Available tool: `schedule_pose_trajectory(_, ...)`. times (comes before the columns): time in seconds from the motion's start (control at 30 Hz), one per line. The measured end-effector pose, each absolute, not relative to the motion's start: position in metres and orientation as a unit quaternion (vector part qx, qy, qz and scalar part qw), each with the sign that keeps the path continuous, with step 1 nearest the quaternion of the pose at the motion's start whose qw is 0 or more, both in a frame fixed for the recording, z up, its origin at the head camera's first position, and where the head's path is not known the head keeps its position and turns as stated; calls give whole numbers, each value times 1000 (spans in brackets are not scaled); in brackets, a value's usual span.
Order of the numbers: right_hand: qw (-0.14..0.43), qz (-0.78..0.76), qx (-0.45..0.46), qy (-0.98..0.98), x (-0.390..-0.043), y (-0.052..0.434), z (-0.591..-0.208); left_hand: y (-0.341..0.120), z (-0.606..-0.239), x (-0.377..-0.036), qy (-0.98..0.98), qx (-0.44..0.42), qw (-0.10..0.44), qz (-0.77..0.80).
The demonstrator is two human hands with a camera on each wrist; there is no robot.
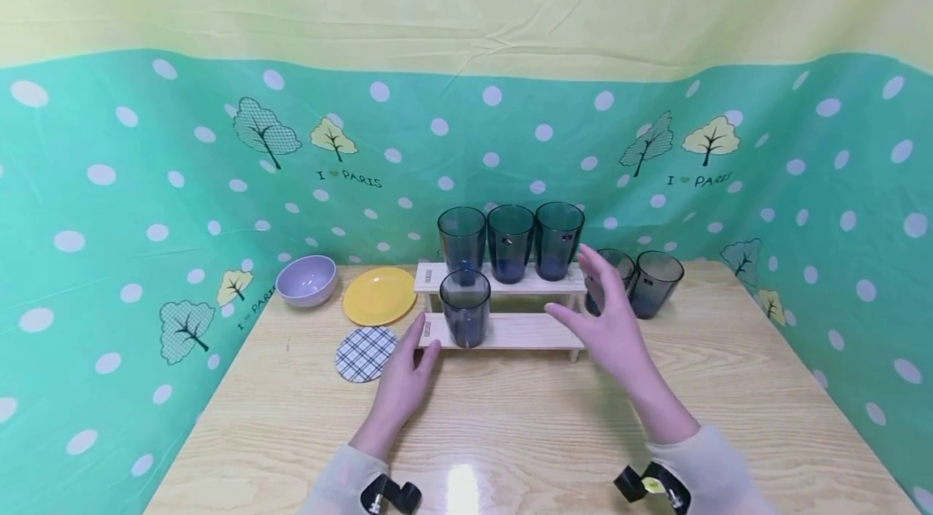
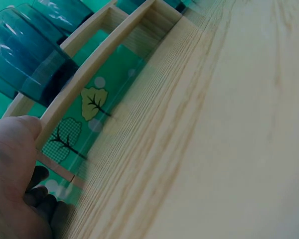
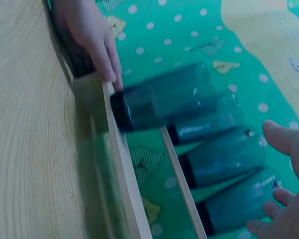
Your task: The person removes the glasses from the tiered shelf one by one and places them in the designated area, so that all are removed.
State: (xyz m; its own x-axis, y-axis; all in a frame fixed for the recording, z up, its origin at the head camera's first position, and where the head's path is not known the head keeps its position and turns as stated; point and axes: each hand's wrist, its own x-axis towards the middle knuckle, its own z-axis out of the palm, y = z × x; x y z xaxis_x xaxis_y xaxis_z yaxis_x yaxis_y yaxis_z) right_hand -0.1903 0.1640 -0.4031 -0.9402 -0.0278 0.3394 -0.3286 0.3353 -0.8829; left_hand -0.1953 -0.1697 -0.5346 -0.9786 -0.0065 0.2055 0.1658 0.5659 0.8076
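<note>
Head view: a 2-tier wooden rack stands mid-table with 3 dark blue tumblers on its upper shelf and 1 tumbler at the left end of its lower shelf. 2 more tumblers stand on the table just right of the rack.

The left hand lies on the table with relaxed fingers, its thumb against the rack's lower left end, just beside the lower tumbler. The left wrist view shows the thumb resting on the shelf's edge and curled round nothing.

The right hand hovers above the right half of the lower shelf, fingers spread wide and nearly straight, palm turned left, holding nothing. It partly hides the nearer table tumbler. The wrist is raised off the table, and the forearm comes in from the lower right.

The tumblers look like tinted plastic or glass, which I cannot tell. I judge them light, stiff, smooth-walled and somewhat slippery, and tall enough to tip if knocked. A wrap round the middle of the wall would hold best. The rack looks light, so a steadying hand at its end makes sense.

A lilac bowl, yellow plate and checked coaster sit at the left.
</note>
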Motion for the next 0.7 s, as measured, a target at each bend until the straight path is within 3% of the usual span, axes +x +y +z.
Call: schedule_pose_trajectory(0.7, 80, 601, 175, -776, -195, 94, -413, -169, -535, -197, -884, -41, 94, -457)
